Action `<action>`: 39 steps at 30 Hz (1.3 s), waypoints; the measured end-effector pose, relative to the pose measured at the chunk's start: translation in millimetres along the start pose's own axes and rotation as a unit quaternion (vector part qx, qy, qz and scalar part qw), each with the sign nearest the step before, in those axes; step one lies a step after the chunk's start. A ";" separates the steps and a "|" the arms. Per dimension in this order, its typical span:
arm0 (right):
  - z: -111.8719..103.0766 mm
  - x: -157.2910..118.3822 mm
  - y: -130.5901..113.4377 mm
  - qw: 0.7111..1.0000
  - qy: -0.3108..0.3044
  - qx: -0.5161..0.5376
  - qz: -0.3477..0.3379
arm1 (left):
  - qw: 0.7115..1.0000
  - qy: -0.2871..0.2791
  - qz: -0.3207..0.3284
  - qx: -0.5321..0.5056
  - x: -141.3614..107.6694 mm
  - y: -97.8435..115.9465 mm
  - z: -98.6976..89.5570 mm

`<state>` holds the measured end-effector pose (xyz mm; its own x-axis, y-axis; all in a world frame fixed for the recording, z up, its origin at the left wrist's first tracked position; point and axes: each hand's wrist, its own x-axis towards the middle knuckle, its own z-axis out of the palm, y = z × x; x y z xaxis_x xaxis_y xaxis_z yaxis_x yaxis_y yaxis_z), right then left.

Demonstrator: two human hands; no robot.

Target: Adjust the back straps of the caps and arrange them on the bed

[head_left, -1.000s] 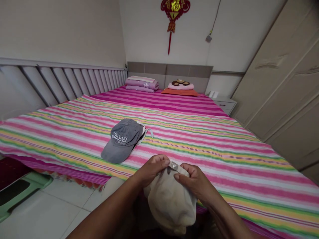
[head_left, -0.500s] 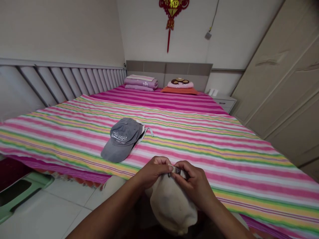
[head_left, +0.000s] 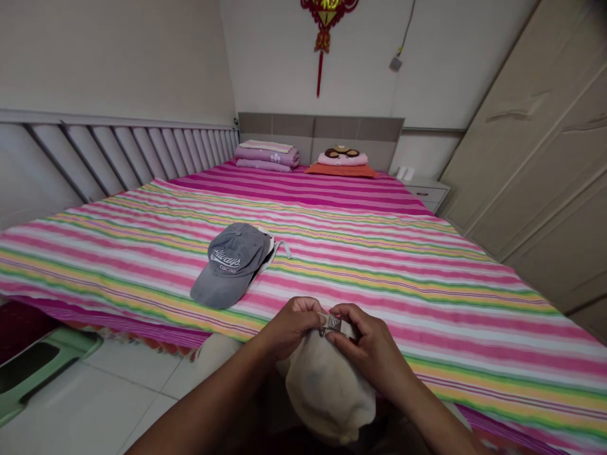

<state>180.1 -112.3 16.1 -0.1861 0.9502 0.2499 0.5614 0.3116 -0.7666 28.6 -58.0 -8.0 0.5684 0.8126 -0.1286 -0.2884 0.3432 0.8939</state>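
Observation:
A beige cap (head_left: 329,392) hangs between my hands at the front edge of the bed. On its strap sits a small metal buckle (head_left: 334,323). My left hand (head_left: 301,325) pinches the strap just left of the buckle, thumb on top. From the other side, my right hand (head_left: 363,338) has its thumb and index finger closed on the strap at the buckle. Up and to the left, a grey cap (head_left: 232,265) with white lettering lies on the striped sheet, its light strap end sticking out to the right.
The bed's striped sheet (head_left: 403,272) spreads ahead. Folded purple bedding (head_left: 267,156) and a pink and orange stack (head_left: 341,165) lie by the headboard (head_left: 355,133). A green stool (head_left: 57,357) stands at lower left, a nightstand (head_left: 427,193) at back right.
The metal buckle has tilted and shows more of its face between my fingers. Both hands keep nearly the same place and grip. The view has shifted very slightly.

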 end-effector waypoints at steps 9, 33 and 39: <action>-5.4 -1.9 -2.8 0.995 -0.007 -0.102 -0.012 | 0.987 -0.013 -0.032 0.156 -1.8 5.7 -6.9; -10.7 6.3 8.4 0.960 -0.114 0.238 0.097 | 0.995 -0.091 -0.045 0.019 4.5 23.2 0.4; -16.0 1.2 22.4 0.911 -0.141 0.349 0.170 | 0.995 -0.083 -0.056 0.001 4.8 27.0 -6.4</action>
<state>205.3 -104.1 8.7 -0.3533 0.9221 -0.1582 -0.0061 -0.1714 -0.9852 18.6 -41.8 12.7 0.7170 0.6798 -0.1544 -0.2146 0.4260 0.8789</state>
